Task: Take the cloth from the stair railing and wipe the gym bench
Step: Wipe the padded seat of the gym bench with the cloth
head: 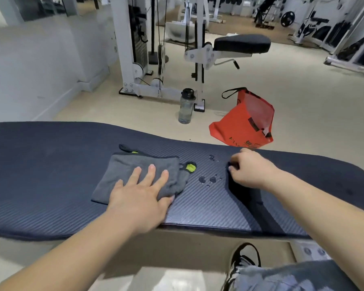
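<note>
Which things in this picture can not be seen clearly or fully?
- Head view: the long dark padded gym bench is cut off by the left and right edges.
- The part of the grey folded cloth under the flat left hand is hidden.
- What the curled right hand touches is hidden by its fingers.
- The print on the orange bag on the floor is too small to read.
- No stair railing shows.

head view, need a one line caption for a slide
Left hand presses a folded grey cloth flat on the dark gym bench, beside water droplets; right hand rests on the pad.
</note>
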`<control>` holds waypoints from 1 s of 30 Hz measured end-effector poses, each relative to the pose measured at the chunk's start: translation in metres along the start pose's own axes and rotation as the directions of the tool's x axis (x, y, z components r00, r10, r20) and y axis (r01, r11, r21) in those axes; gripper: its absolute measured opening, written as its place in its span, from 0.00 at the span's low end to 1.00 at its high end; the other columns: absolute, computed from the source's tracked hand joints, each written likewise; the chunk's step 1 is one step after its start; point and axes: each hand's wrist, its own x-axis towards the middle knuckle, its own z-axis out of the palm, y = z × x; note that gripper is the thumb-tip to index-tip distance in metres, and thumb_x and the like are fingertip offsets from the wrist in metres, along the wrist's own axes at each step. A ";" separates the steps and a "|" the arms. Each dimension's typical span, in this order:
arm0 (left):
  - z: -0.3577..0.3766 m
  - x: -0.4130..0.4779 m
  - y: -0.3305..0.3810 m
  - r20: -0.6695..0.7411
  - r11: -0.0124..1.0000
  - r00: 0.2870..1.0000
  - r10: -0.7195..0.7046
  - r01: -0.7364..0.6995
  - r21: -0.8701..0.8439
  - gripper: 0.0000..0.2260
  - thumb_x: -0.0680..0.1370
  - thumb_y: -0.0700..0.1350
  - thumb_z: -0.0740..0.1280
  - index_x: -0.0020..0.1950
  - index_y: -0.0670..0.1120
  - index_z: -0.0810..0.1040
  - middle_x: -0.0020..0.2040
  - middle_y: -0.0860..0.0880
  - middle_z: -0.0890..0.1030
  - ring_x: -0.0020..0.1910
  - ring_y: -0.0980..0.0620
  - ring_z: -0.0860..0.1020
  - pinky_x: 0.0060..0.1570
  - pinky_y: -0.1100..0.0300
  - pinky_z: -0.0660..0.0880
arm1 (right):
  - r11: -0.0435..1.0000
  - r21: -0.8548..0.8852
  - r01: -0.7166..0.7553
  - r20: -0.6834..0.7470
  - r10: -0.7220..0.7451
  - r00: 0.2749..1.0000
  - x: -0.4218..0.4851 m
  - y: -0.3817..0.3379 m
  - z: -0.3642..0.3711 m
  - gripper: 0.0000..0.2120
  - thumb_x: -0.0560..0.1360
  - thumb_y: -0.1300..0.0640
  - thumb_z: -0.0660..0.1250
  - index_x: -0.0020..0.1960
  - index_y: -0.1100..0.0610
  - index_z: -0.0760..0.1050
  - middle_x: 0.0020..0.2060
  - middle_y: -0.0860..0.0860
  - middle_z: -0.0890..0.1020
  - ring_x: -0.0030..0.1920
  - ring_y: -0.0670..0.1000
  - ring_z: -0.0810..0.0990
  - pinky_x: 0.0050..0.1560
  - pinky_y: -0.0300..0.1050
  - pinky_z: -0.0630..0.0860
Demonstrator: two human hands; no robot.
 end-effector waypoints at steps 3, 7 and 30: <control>-0.007 0.034 0.009 -0.060 0.999 0.997 -0.048 0.047 -0.023 0.30 0.81 0.66 0.40 0.81 0.62 0.37 0.84 0.55 0.39 0.83 0.46 0.40 0.79 0.39 0.52 | 0.998 0.057 0.039 0.006 -0.039 0.999 0.005 0.015 0.006 0.12 0.79 0.50 0.59 0.46 0.51 0.81 0.51 0.50 0.78 0.58 0.58 0.79 0.58 0.56 0.79; -0.018 0.085 0.033 -0.094 0.995 0.991 -0.094 0.092 -0.032 0.30 0.81 0.66 0.42 0.82 0.61 0.40 0.84 0.53 0.42 0.83 0.44 0.43 0.77 0.36 0.53 | 0.993 0.078 0.093 0.012 -0.095 0.995 0.006 0.032 0.007 0.17 0.80 0.51 0.60 0.65 0.46 0.81 0.67 0.47 0.77 0.68 0.54 0.75 0.66 0.54 0.74; 0.012 0.017 0.113 -0.128 0.958 0.961 0.247 -0.222 0.183 0.31 0.81 0.66 0.44 0.81 0.62 0.38 0.84 0.55 0.40 0.83 0.47 0.43 0.79 0.42 0.51 | 0.923 0.383 0.015 0.010 -0.020 1.000 0.002 0.070 0.000 0.19 0.75 0.60 0.62 0.61 0.48 0.84 0.60 0.48 0.85 0.61 0.53 0.81 0.64 0.50 0.78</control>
